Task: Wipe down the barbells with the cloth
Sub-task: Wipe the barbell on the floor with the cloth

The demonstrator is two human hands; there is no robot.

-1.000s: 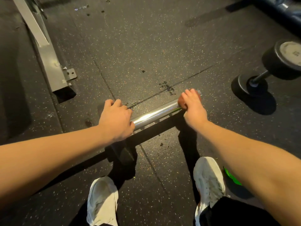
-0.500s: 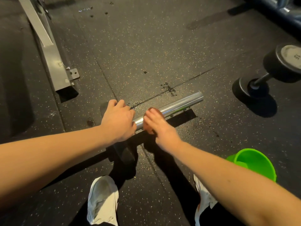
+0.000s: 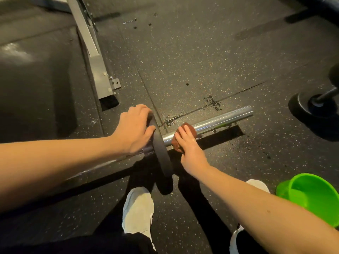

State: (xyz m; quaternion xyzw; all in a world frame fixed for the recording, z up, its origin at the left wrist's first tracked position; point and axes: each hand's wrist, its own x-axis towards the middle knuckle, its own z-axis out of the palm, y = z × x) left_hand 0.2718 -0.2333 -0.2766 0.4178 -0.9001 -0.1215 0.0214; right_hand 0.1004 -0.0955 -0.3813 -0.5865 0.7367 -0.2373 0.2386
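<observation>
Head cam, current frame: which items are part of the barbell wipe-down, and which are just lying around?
On the job: barbell; cloth, pressed on it by the right hand; black plate, gripped by the left hand.
Lying about: dumbbell; grey frame; green tub, untouched, use unclear.
</observation>
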